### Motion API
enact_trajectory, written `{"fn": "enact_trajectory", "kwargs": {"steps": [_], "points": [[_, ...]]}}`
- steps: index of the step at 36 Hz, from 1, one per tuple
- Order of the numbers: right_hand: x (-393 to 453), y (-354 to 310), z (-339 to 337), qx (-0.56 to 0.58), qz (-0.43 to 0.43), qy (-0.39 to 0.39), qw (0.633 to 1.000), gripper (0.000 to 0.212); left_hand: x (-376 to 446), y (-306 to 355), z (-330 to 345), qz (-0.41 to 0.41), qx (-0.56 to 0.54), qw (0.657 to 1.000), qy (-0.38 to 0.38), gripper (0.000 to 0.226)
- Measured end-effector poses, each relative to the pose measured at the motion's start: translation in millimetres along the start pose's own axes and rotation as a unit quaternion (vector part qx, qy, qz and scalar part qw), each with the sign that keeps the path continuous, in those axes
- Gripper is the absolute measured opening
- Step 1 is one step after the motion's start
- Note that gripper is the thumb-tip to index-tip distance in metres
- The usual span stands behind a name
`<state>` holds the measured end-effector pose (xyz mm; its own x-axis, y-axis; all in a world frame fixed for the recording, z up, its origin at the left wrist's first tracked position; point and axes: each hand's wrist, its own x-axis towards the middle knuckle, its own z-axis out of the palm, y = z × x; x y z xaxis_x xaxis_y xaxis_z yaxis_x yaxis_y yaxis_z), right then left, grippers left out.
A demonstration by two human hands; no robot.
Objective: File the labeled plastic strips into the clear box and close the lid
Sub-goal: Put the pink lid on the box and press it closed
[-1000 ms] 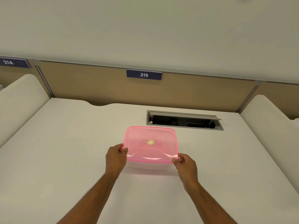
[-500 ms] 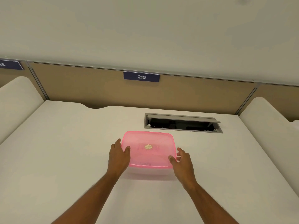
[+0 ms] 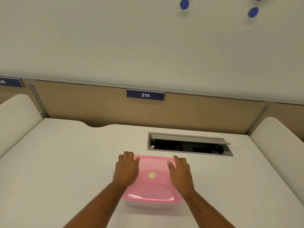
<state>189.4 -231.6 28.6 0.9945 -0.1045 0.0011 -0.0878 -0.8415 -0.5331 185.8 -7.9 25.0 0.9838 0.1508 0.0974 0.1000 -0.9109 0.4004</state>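
I lay my left hand (image 3: 126, 168) and right hand (image 3: 180, 171) flat and open on the pink lid (image 3: 152, 183), holding nothing, and should push down evenly on both sides.

sign (image 3: 145, 95): "215" | on tan partition (image 3: 82, 104)

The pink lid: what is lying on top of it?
Both hands lie flat on the pink lid: left hand, right hand. A small round sticker shows between them. The box's contents cannot be made out.
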Motion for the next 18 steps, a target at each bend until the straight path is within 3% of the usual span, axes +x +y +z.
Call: {"fn": "enact_trajectory", "kwargs": {"steps": [3,9,18], "points": [[12,-3,4,-0.036,-0.018,0.042,0.998,0.033,8,-2,7,0.020,0.007,0.999,0.028,0.030],[34,-14,8,-0.098,-0.017,0.086,0.991,0.034,15,-2,8,0.025,0.007,0.998,0.050,0.025],[56,-19,9,-0.075,0.079,0.031,0.994,0.028,27,-6,12,0.002,-0.017,0.999,0.040,0.025]]}}
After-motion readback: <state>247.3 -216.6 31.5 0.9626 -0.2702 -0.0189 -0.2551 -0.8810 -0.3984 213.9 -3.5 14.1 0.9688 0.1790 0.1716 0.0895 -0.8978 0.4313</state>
